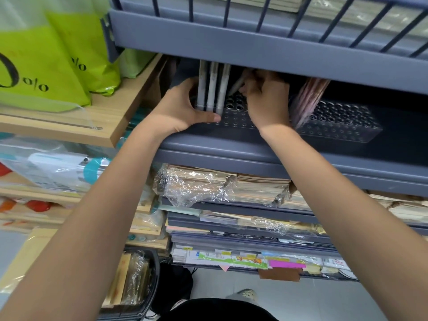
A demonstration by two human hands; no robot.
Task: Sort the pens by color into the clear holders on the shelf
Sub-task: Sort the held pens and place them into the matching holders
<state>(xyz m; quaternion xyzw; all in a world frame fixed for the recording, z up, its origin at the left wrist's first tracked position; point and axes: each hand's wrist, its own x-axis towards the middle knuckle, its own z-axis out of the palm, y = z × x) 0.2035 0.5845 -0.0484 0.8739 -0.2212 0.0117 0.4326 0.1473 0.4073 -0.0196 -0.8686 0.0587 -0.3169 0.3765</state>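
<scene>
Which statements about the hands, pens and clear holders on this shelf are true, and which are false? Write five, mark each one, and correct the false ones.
1. Three white pens stand upright in the left holder. True.
2. The right hand holds nothing. False: it pinches a pale pen, tilted above the left holder.
3. The left hand grips the left holder at its left end, thumb on the front. True.
4. The pink pens stand in the left holder. False: they lean at the left end of the right holder.
5. Green bags sit on the wooden shelf to the left. True.
</scene>
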